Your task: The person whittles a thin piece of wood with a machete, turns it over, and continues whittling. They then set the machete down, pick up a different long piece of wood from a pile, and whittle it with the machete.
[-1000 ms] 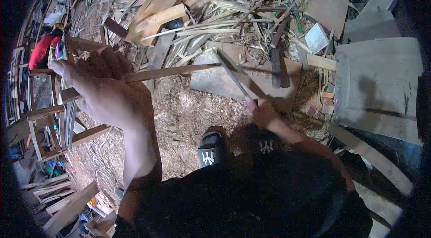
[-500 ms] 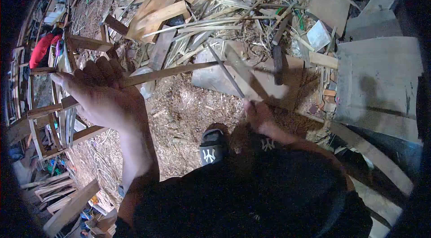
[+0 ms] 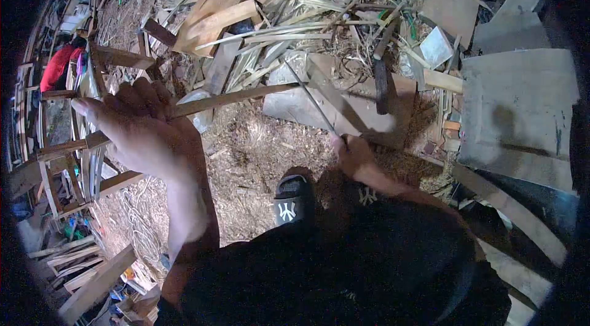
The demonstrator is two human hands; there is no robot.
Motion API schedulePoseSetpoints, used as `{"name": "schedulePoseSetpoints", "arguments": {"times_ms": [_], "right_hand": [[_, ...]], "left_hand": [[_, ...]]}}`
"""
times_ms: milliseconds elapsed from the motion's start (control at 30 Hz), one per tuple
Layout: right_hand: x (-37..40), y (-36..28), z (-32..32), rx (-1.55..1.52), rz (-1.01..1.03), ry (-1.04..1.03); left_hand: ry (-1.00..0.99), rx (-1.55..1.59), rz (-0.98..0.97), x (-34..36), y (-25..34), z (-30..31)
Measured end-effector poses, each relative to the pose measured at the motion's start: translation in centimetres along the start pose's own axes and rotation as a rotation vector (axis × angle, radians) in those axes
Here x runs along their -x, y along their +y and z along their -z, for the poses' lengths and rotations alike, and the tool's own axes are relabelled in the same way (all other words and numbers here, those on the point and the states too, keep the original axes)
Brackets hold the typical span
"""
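Note:
A long narrow wooden strip (image 3: 239,98) runs from the wooden frame at the left toward the middle of the view. My left hand (image 3: 144,126) is closed around it near its left part, with the thumb pointing left. In my right hand (image 3: 357,157) is the lower end of a thin rod-like tool (image 3: 312,98), its fingers wrapped round it. The tool slants up and left, and its upper part lies close to the strip's far end. Whether the two touch I cannot tell.
A wooden frame (image 3: 61,153) stands at the left, beside something red (image 3: 57,68). Scrap wood and thin offcuts (image 3: 313,12) pile up at the top. Large boards (image 3: 519,117) lie at the right. Wood shavings (image 3: 246,172) cover the ground around a sandal (image 3: 294,200).
Both hands keep nearly the same place and hold. My right hand and the tool have shifted very slightly.

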State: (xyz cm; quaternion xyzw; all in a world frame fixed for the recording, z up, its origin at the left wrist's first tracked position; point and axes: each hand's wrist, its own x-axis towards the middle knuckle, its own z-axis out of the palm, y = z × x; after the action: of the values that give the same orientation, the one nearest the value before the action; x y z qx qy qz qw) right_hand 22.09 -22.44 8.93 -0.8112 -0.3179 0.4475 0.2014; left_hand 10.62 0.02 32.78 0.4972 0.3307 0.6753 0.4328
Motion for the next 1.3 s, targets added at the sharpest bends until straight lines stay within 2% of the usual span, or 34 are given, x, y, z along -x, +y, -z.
{"name": "schedulePoseSetpoints", "arguments": {"times_ms": [33, 100, 133, 200, 233, 267, 333, 367, 400, 467, 500, 567, 600, 633, 667, 700, 733, 767, 900, 967, 1000, 1067, 1133, 1200, 1267, 1300], "right_hand": [[0.2, 0.6, -0.6, -0.007, -0.005, -0.003], [-0.3, 2.7, -1.3, -0.087, 0.237, 0.259], [-0.6, 3.5, -1.3, -0.085, 0.234, 0.256], [-1.2, 4.1, -0.7, -0.417, 0.041, 0.334], [-0.7, 3.9, 0.3, -0.357, 0.183, 0.381], [-0.4, 3.8, 0.3, -0.352, 0.178, 0.378], [0.1, 3.4, 0.1, -0.547, 0.012, 0.159], [0.1, 3.3, 0.1, -0.646, -0.073, 0.05], [0.0, 3.5, -0.1, -0.649, -0.079, 0.051], [-0.1, 3.8, -0.7, -0.625, 0.038, 0.027], [-0.3, 3.6, -0.3, -0.628, 0.037, 0.024], [-0.7, 3.0, 1.0, -0.892, -0.128, -0.296], [-0.9, 3.1, 0.4, -0.893, -0.125, -0.294], [-1.1, 3.3, -0.7, -0.638, 0.011, -0.149], [-1.0, 2.6, -0.9, -0.379, 0.142, -0.008], [-0.6, 2.2, -0.3, -0.375, 0.143, -0.009], [-0.1, 1.6, 0.7, -0.223, 0.191, 0.034], [0.5, 0.5, 2.0, -0.073, 0.238, 0.079], [1.2, -1.4, 4.1, -0.304, 0.264, 0.051], [1.6, -0.4, 3.3, -0.617, 0.389, 0.058], [1.3, 0.1, 2.5, -0.619, 0.388, 0.054], [0.4, 1.7, 0.3, -0.049, 0.247, 0.128], [-0.6, 3.1, -1.3, -0.008, 0.24, 0.1], [-0.8, 2.5, -1.0, 0.032, 0.239, 0.068], [-0.3, 1.7, -0.6, -0.247, 0.119, -0.001], [-0.9, 2.9, -1.1, -0.249, 0.124, 0.002]], "left_hand": [[-0.006, -0.005, 0.004, -0.2, -0.3, 1.0], [-0.312, 0.186, 0.128, -0.4, -0.9, 2.5], [-0.309, 0.185, 0.132, 0.2, -1.1, 1.9], [0.132, 0.065, 0.209, 1.9, -0.8, -1.5], [0.031, 0.107, 0.144, 1.9, -1.3, -1.2], [0.036, 0.105, 0.151, 2.1, -1.3, -1.3], [-0.046, -0.186, -0.024, 2.6, -0.6, -1.8], [-0.268, 0.185, 0.106, 1.7, 0.3, -0.8], [0.034, -0.039, 0.12, 2.0, 2.1, -2.5], [0.027, 0.217, 0.021, 2.2, 3.0, -3.5], [-0.303, 0.311, 0.029, 1.7, 2.4, -2.0], [-0.277, 0.202, 0.063, 2.1, 0.8, -1.0], [-0.251, 0.097, 0.101, 2.1, 0.1, -0.7], [-0.415, 0.375, 0.162, 1.3, -0.5, 0.2], [-0.413, 0.375, 0.163, 1.4, -0.5, -0.1], [-0.327, 0.29, 0.159, 1.6, -0.4, -0.7], [-0.24, 0.205, 0.151, 1.8, -0.3, -1.0], [-0.238, 0.206, 0.147, 1.8, -0.3, -0.9], [-0.361, 0.226, 0.099, 1.6, -0.5, -0.8], [-0.406, 0.237, 0.091, 1.5, -0.4, -0.9], [-0.349, 0.198, 0.09, 1.8, -0.3, -1.2], [-0.296, 0.162, 0.09, 2.3, 0.0, -2.1], [0.02, 0.024, 0.075, 2.8, 0.3, -3.4], [-0.052, 0.099, 0.107, 2.2, 0.1, -2.9], [-0.129, 0.158, 0.145, 1.8, -0.1, -2.1], [-0.256, 0.245, 0.125, 1.7, -0.3, -1.8]]}}
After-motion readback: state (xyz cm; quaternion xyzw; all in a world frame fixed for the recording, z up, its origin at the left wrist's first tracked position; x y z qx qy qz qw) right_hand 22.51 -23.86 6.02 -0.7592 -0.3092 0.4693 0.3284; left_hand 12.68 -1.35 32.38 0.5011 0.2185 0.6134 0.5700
